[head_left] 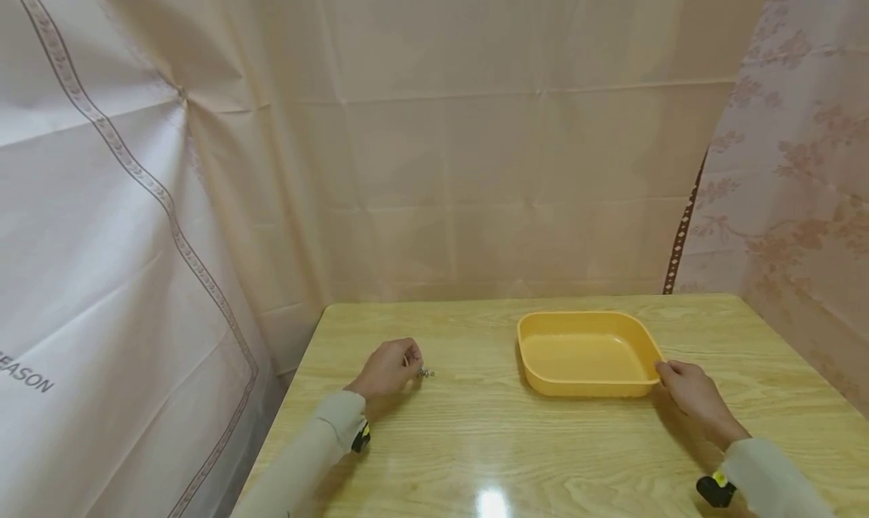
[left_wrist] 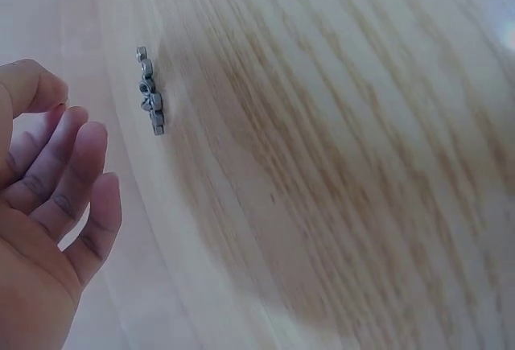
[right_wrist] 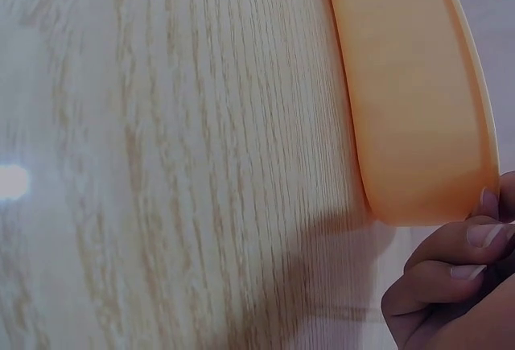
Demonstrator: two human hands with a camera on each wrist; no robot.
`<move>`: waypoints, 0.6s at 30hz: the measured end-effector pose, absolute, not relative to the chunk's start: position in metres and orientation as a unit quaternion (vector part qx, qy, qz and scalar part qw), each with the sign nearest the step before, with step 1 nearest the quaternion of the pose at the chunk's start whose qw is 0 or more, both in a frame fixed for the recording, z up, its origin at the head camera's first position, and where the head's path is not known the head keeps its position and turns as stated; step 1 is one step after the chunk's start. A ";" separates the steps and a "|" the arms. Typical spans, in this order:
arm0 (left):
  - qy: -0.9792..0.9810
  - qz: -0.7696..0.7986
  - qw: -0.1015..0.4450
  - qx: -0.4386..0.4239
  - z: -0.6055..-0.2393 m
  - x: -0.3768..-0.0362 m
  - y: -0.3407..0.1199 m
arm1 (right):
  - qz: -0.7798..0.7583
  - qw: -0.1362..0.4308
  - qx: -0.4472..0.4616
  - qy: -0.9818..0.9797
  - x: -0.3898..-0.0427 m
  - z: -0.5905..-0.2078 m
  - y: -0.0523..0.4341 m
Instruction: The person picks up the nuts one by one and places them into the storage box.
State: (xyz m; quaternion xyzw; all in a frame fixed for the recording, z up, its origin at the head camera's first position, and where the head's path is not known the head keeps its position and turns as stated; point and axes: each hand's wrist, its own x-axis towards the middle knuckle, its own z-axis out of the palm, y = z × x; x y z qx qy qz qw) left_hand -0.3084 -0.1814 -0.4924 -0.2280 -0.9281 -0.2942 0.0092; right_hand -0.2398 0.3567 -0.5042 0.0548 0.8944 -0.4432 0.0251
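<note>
Left hand (head_left: 388, 367) hovering with fingers loosely spread, holding nothing, just beside small metal nuts (left_wrist: 150, 92) lying on table (head_left: 475, 442). Right hand (head_left: 692, 397) pinching near-right corner of yellow tray (head_left: 638, 386). Bare tabletop lying between hands.

A tray (head_left: 588, 386) sits on the table (head_left: 475, 442) right of centre; small metal pieces (head_left: 425, 372) lie left of it, well apart, curtains (head_left: 434, 163) behind.

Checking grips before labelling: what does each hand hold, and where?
Right hand grips the yellow tray at its near right corner; left hand holds nothing.
</note>
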 end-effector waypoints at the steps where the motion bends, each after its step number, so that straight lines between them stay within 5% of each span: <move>1: -0.929 -0.292 0.009 -0.229 -0.492 -0.308 -0.180 | -0.442 0.025 0.054 0.895 -0.240 -0.504 0.356; 18: -0.923 -0.284 0.014 -0.258 -0.486 -0.308 -0.163 | -0.435 0.021 0.044 0.899 -0.239 -0.503 0.357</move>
